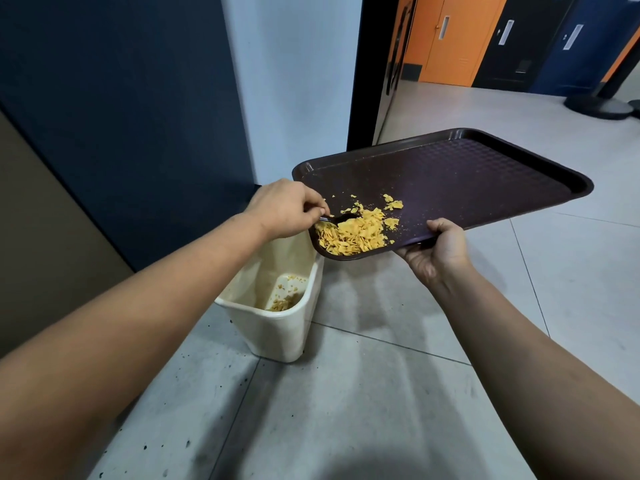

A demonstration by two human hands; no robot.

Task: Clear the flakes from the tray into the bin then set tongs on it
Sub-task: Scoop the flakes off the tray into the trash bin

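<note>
While the right hand [439, 252] grips the near edge of the brown tray [485, 174], thumb curled over the rim and fingers underneath, the tray is tilted so its near-left corner hangs lowest, directly above the open cream bin [277, 327] on the floor. That slope looks deliberate: it has gathered the yellow flakes [353, 235] into a heap in the low corner, just short of the lip. A few stray bits lie slightly farther up the tray, and the rest of its surface toward the far right is bare.

Left of the heap, the left hand [285, 209] has its fingers closed in a pinch on the handle of a small dark spoon [341, 219], whose bowl rests at the far side of the pile, placed to rake the flakes toward the edge and over it. Some flakes already sit at the bottom of the bin, so the clearing seems partly done, with most of the heap yet to go. No tongs are visible anywhere. Spilling past the bin's right wall is the likely risk, since the corner sits near it.
</note>
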